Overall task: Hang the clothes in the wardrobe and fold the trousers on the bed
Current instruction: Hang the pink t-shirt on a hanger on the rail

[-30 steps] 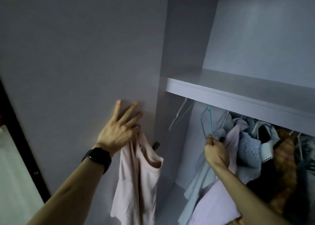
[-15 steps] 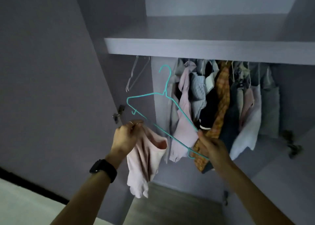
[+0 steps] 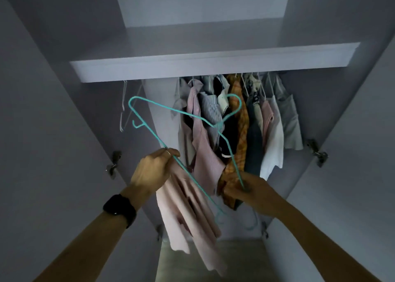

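Observation:
I stand in front of the open wardrobe (image 3: 213, 61). My left hand (image 3: 151, 170) grips a pale pink top (image 3: 188, 213), which hangs down from it, and its fingers also touch the lower bar of a teal wire hanger (image 3: 171, 108). My right hand (image 3: 245, 190) pinches the hanger's right end. The hanger is tilted in the air between my hands, its hook (image 3: 235, 104) pointing up towards the hanging clothes. The top is not on the hanger.
Several garments (image 3: 241, 123) hang packed on the rail under the shelf, among them an orange checked one and a pink striped one. An empty white wire hanger (image 3: 123, 108) hangs at the rail's left end. Both doors stand open, with hinges (image 3: 112, 164) on the side walls.
My view has swung to face the wardrobe squarely. The teal hanger came off the rail in my right hand and tilted towards the left hand, which now touches its lower bar.

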Motion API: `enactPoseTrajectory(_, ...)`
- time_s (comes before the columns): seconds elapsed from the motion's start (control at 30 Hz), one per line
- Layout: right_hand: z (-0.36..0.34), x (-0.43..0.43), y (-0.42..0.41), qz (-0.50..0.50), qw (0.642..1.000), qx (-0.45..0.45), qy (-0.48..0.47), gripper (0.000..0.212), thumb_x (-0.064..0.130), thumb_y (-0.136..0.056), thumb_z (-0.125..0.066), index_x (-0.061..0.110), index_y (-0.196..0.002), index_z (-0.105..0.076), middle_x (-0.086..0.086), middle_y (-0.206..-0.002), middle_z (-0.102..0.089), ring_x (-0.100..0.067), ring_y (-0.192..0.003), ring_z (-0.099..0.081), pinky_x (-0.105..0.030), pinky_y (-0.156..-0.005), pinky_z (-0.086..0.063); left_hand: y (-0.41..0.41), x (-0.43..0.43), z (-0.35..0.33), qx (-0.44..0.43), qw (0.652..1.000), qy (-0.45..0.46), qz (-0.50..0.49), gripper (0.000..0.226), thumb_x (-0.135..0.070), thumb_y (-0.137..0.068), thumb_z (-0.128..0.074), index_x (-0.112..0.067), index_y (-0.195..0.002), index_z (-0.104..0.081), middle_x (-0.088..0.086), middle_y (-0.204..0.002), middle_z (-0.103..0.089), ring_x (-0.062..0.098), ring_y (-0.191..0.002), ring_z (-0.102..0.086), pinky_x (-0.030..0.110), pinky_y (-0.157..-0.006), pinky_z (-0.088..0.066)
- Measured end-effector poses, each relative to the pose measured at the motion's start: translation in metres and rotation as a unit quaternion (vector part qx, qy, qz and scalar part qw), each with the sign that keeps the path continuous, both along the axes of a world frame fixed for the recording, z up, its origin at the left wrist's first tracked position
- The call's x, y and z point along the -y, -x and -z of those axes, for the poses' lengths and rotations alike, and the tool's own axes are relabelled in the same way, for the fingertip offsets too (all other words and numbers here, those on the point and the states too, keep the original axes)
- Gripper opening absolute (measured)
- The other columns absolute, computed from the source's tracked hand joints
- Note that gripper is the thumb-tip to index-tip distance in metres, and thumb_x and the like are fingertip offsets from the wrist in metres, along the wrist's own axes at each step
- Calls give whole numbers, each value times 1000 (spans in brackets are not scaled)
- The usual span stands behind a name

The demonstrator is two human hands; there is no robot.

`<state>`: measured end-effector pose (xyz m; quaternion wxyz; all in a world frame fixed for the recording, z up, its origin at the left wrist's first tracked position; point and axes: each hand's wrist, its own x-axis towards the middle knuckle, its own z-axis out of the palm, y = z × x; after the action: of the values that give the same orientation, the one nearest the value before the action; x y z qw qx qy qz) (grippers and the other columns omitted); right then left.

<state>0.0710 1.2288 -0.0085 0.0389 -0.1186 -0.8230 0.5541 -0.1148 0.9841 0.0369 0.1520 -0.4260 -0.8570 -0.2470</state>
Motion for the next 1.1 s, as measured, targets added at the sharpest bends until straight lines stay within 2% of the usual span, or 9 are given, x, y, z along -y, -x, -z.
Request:
enactPoseTrajectory(0.07, -9, 5, 13, 44, 998, -18, 32, 5, 36, -87, -78, 39, -87, -73, -6, -77, -72, -17, -71, -68, -29, -69, -55, -4, -12, -4, -57, 996, 49, 51, 32, 2, -81, -69, -15, -107, -75, 5, -100, -73, 33, -80, -72, 41, -61, -60)
enactPoseTrajectory(0.2, -49, 2, 52, 141, 955, -47, 258, 28, 49, -78, -81, 22, -78, -77, -3, -65, -63, -13, -51, -58, -27, -48, -45, -6, -29, -12, -121, 983, 95, 98, 51, 17, -60, -78, -13, -101, -76, 6, -86, -70, 31, -66, -69, 33, -48, -54)
enactPoseTrajectory(0.33, -75, -20, 68, 144, 916, 48, 372, 44, 48, -100, -55, 10, -84, -70, 6, -55, -44, -6, -39, -35, -20, -37, -31, -3, -28, -11, -140, 980, 101, 97, 61, 13, -64, -81, -18, -116, -75, 3, -84, -70, 31, -65, -68, 31, -46, -51)
enactPoseTrajectory(0.4, -81, -24, 68, 178, 923, 49, 338, 41, 45, -103, -51, 13, -80, -62, 10, -49, -37, -4, -35, -28, -18, -33, -23, 1, -22, -12, -94, 986, 110, 82, 69, -7, -90, -70, -38, -147, -48, -1, -89, -68, 31, -73, -66, 36, -54, -54)
enactPoseTrajectory(0.5, -83, -27, 60, 289, 915, -24, 280, 32, 36, -98, -62, 16, -73, -58, 15, -40, -46, 0, -31, -40, -12, -32, -26, 7, -15, -12, 45, 997, 69, 5, 77, -33, -102, -52, -56, -153, 0, -16, -92, -64, 31, -79, -64, 38, -66, -51)
enactPoseTrajectory(0.57, -77, -33, 51, 337, 888, -82, 302, 35, 29, -96, -64, 18, -64, -54, 14, -40, -43, -3, -34, -39, -11, -33, -27, 12, -15, -14, 119, 991, 24, -56, 66, -34, -101, -57, -48, -153, -19, -21, -94, -67, 28, -83, -66, 30, -70, -46)
enactPoseTrajectory(0.67, -78, -37, 44, 347, 843, -156, 380, 33, 22, -98, -55, 18, -66, -53, 9, -44, -34, -7, -39, -28, -17, -34, -22, 22, -15, -22, 129, 986, 7, -102, 19, -28, -98, -62, -28, -115, -71, -9, -103, -75, 21, -97, -69, -2, -72, -34)
enactPoseTrajectory(0.83, -108, -22, 78, 257, 761, -224, 551, 52, 15, -95, -52, 25, -44, -52, 8, -44, -28, -8, -35, -18, -22, -35, -11, 20, -7, -45, 138, 985, 13, -99, 14, -23, -97, -66, -25, -102, -78, -10, -103, -76, -8, -88, -57, -9, -74, -29)
enactPoseTrajectory(1.1, -133, -14, 127, 200, 755, -241, 576, 31, 12, -87, -49, 22, -60, -36, 7, -44, -25, -10, -36, -16, -22, -35, -11, 19, 10, -93, 103, 988, 86, -80, 21, -20, -100, -59, -23, -114, -74, -5, -115, -74, 14, -106, -65, -5, -81, -31)
